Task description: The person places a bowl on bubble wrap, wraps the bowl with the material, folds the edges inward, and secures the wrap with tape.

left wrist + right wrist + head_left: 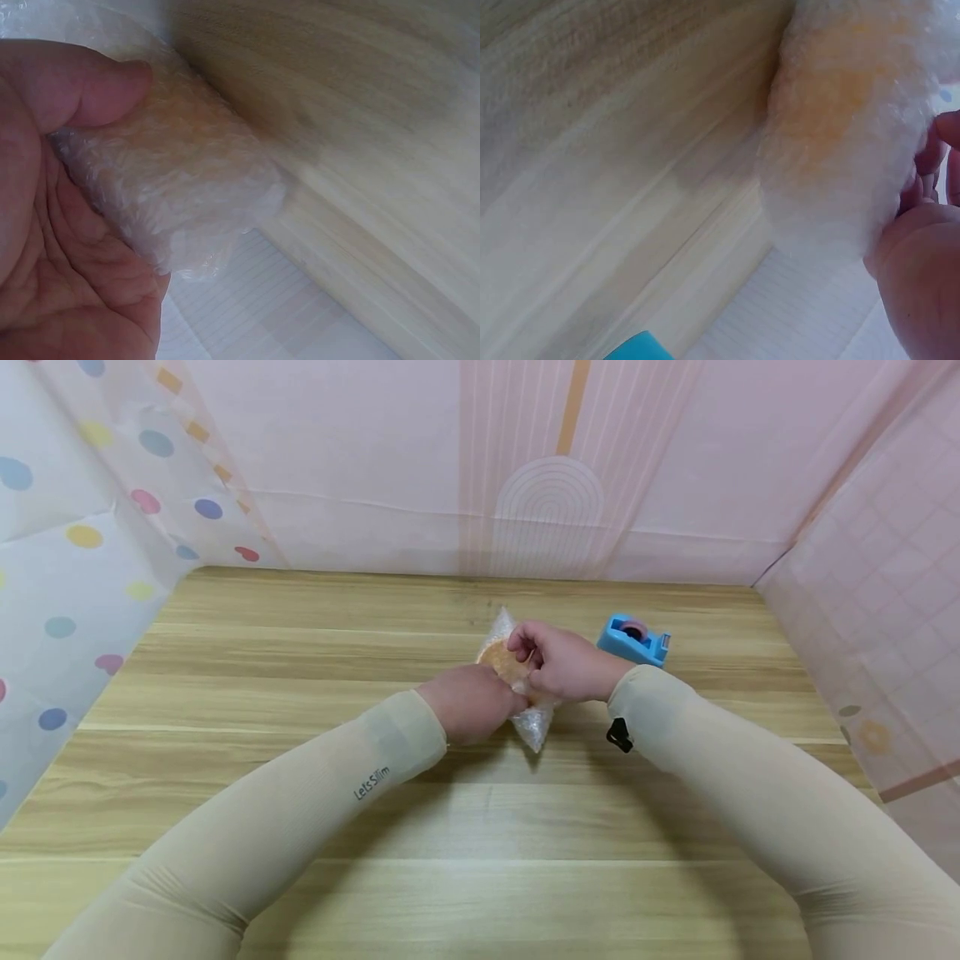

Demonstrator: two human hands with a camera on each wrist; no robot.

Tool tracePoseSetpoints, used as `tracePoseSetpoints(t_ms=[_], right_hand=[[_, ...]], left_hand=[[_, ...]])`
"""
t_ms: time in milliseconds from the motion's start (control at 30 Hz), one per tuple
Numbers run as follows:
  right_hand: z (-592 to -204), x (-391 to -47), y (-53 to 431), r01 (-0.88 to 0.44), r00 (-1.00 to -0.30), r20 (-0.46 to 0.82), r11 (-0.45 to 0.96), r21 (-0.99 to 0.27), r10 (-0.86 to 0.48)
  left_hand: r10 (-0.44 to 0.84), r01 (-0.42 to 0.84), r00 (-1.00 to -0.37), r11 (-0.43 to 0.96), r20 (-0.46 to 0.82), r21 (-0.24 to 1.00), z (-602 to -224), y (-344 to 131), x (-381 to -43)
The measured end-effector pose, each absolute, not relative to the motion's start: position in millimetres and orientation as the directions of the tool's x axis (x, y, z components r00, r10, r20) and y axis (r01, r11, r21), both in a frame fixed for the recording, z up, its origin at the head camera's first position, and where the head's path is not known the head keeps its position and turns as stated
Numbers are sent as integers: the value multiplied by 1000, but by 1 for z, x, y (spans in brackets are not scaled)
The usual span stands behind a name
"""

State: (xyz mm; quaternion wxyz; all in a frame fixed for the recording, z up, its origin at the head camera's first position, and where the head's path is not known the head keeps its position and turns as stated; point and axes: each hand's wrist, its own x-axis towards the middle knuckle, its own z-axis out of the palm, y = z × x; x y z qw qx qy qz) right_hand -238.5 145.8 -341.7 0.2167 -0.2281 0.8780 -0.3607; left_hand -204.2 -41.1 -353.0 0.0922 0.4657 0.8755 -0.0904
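A bundle of clear bubble wrap (534,727) lies slantwise near the table's middle, with something orange-tan (497,653) showing through it. My left hand (476,700) grips the bundle from its left side. In the left wrist view the thumb presses on the wrapped surface (187,150) while the fingers lie beneath. My right hand (566,662) is at the bundle's right side, fingers curled against the wrap. The right wrist view shows its fingertips at the edge of the wrapped bundle (832,135); what exactly they pinch is partly hidden. The wrapped item's kind is obscured.
A blue tape dispenser (633,642) with a roll of tape stands just beyond my right wrist; its corner (640,349) shows in the right wrist view. The wood-grain table (300,652) meets patterned sheets at its back and sides. A small black object hangs at my right cuff.
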Motion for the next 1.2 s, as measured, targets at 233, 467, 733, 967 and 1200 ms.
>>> tracePoseSetpoints(t_ms=[233,467,733,967,1200], right_hand=[[-342,-235,145,-211,-841,-188,628,-749,-507],[-340,-234,134,-121,-892,-244,718,-685,-382],[-345,-233,124,-89,-866,-333,770,-632,-373],[-351,-231,116,-118,-900,-299,836,-536,-319],[-357,-230,113,-171,-920,-232,857,-487,-316]], left_hand=[[791,826,-558,558,-252,-78,-352,-40,-204],[796,830,-554,553,-245,-78,-353,-41,-204],[799,824,-561,564,-216,-56,-354,-41,-206],[783,803,-588,596,-205,-26,-355,-41,-206],[781,799,-592,602,-198,-15,-355,-41,-206]])
